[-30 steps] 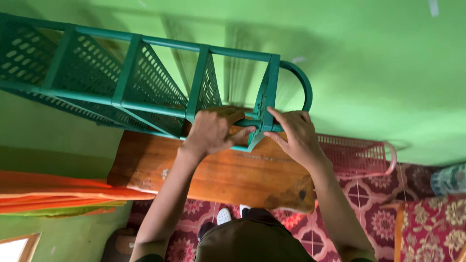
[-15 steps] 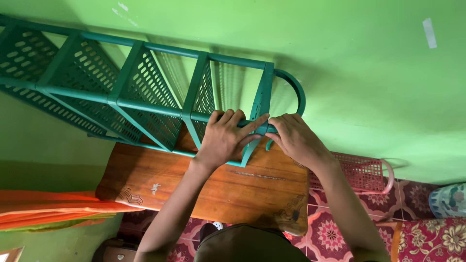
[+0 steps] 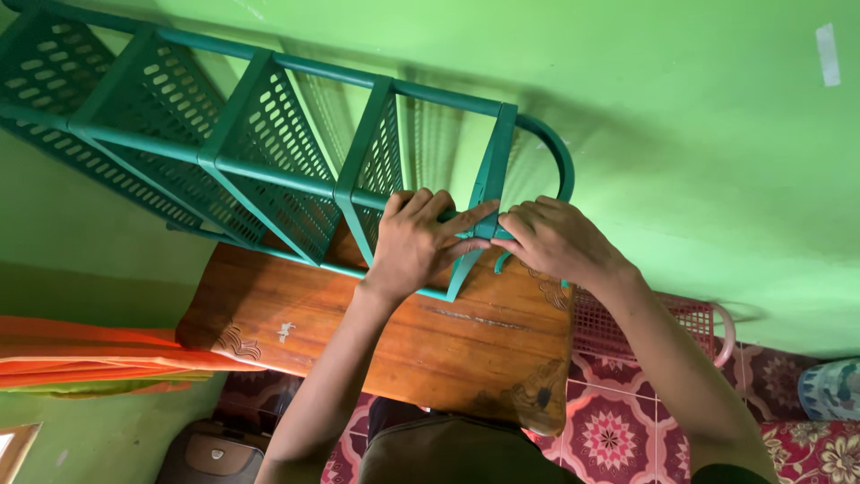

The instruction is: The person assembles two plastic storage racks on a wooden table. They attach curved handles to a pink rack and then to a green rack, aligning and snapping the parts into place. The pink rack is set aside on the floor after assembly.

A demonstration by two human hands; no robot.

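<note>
A green plastic shelf rack (image 3: pixel 269 152) with perforated shelves lies tilted against the green wall, over a wooden table (image 3: pixel 430 345). My left hand (image 3: pixel 417 244) wraps around the rack's front tube just left of its top shelf. Close beside it, my right hand (image 3: pixel 555 240) grips the same tube near the curved end loop (image 3: pixel 557 148). The fingertips of both hands nearly touch at the joint of the end shelf (image 3: pixel 494 170).
A pink plastic basket (image 3: pixel 667 327) stands right of the table. Orange cloth (image 3: pixel 90 354) hangs at the left. Patterned red floor tiles (image 3: pixel 609 439) lie below, with a pale container (image 3: pixel 831 390) at the far right and a dark bag (image 3: pixel 210 455) under the table.
My view has shifted so the rack and table sit lower and closer. Both hands have slid together along the rack's front tube at the end shelf.
</note>
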